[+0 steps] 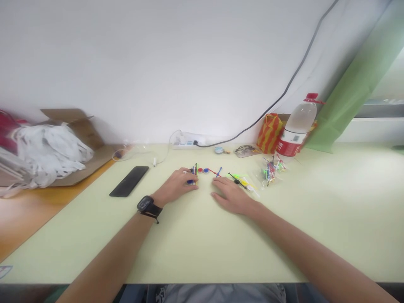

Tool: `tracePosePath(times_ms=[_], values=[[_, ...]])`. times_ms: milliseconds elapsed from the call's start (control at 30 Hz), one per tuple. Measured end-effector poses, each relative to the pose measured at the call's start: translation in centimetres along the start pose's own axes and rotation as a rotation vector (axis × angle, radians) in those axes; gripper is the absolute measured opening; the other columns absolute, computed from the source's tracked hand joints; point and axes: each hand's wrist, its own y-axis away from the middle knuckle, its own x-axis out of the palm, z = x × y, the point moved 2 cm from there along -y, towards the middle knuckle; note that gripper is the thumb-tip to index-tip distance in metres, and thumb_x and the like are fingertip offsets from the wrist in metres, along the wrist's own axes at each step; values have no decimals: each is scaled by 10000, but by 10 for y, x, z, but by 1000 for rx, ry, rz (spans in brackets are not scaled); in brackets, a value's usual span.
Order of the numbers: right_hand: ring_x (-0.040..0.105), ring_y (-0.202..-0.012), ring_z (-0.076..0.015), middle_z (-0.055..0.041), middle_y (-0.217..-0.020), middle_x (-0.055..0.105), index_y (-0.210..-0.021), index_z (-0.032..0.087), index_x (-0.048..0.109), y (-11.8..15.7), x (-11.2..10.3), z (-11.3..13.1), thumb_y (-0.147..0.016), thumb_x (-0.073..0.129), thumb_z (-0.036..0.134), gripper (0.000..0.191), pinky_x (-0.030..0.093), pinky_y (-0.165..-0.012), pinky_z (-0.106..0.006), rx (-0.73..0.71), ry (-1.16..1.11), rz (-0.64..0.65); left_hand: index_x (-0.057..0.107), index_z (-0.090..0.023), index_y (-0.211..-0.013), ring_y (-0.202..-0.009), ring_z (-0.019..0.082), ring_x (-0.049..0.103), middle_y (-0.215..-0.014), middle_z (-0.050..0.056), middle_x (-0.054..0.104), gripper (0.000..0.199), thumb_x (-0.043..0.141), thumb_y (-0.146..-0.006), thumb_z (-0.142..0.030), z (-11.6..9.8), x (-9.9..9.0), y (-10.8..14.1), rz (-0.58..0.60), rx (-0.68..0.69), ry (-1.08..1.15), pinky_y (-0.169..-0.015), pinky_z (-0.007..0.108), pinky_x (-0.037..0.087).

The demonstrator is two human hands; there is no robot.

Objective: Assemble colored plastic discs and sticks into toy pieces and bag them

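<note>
My left hand [177, 186] rests on the table, its fingers curled against a small bunch of coloured plastic sticks [196, 169]; parts of the bunch are hidden behind the fingers. My right hand [234, 198] lies palm down with thumb and fingers apart, its fingertips close to a blue plastic stick [219, 171] that crosses a red one [213, 171]. Between the hands lie a small red disc [200, 170] and a blue disc [206, 171]. Beyond the right hand are a black stick with a disc [236, 181], a yellow piece [244, 183] and green sticks.
A clear bag of coloured plastic pieces [270, 172] lies to the right. Behind it stand a large bottle [298, 126] and a red-yellow striped bag [270, 134]. A power strip [188, 140] is by the wall. At left are a black phone [129, 181] and a cardboard box [102, 158] with white strips.
</note>
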Motion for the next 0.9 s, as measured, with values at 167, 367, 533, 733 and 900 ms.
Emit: tracePosePath(times_ms=[167, 367, 533, 733, 900], values=[[599, -1236, -283, -136, -1288, 666, -1242, 197, 628, 0, -3, 2, -980, 565, 220, 271, 494, -1077, -472, -68, -35, -10, 730, -298, -1214, -1330, 303, 513, -1274, 47, 721, 352, 652, -944, -510, -3, 2, 0, -25, 42, -42, -1113, 469, 437], [396, -1449, -333, -180, -1485, 522, -1354, 183, 571, 3, 1, -1, -1007, 564, 315, 371, 388, -1182, -556, 14, 39, -20, 671, -313, -1352, -1438, 355, 404, -1494, 54, 595, 468, 588, -973, -573, 1, 8, 2, 29, 25, -79, -1163, 557, 356], [392, -1456, -325, -161, -1477, 552, -1363, 186, 570, 3, 0, -2, -1028, 533, 338, 370, 373, -1199, -552, 7, 30, 23, 710, -311, -1271, -1379, 314, 479, -1346, 45, 692, 397, 610, -966, -545, -1, 6, 1, 11, 29, -51, -1136, 500, 405], [383, -1461, -334, -159, -1532, 511, -1356, 173, 586, 3, 1, -3, -1024, 535, 311, 363, 375, -1195, -556, -10, 30, 25, 698, -302, -1287, -1328, 299, 524, -1292, 47, 718, 394, 648, -953, -505, -4, 4, 0, -22, 46, -57, -1113, 462, 437], [452, -1401, -314, -141, -1442, 590, -1373, 185, 576, 2, 2, -5, -1014, 548, 295, 377, 406, -1173, -539, -47, -1, 0, 667, -331, -1344, -1395, 323, 461, -1435, 26, 643, 409, 579, -992, -518, -4, 6, 1, 25, 22, -56, -1143, 513, 397]])
